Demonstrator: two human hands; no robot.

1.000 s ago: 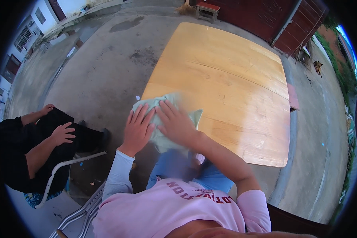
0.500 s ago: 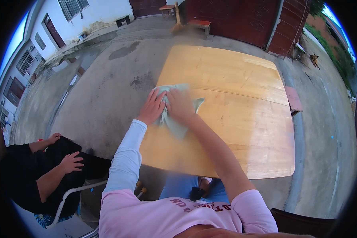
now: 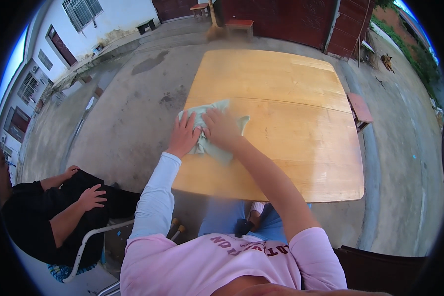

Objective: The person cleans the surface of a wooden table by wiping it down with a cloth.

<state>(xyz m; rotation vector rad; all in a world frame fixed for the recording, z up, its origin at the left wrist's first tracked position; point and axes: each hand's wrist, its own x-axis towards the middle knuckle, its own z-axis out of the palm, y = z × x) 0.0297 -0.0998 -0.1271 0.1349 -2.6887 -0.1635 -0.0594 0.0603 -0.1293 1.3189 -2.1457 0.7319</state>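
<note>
A pale green cloth (image 3: 217, 154) lies crumpled on the left side of a yellowish wooden table (image 3: 286, 143). My left hand (image 3: 183, 136) rests flat on the cloth's left part, near the table's left edge, its fingers spread. Beside it, my right hand (image 3: 225, 130) presses on the cloth with bent fingers that seem to grip it; the hand's outline is partly smeared. One corner of the cloth sticks out to the right of that hand. Both palms are hidden from view.
At the left a person in black (image 3: 32, 217) sits in a metal-framed chair (image 3: 91, 236), hands on the lap. A reddish stool (image 3: 361, 108) stands by the table's right edge. A broom (image 3: 214, 24) and a red-topped bench (image 3: 239, 23) are beyond it; a dog (image 3: 387, 62) lies far right.
The view has shifted a little, so the table sits higher in it. Both hands remain on the cloth near the table's left edge, with my left fingers spread somewhat wider.
</note>
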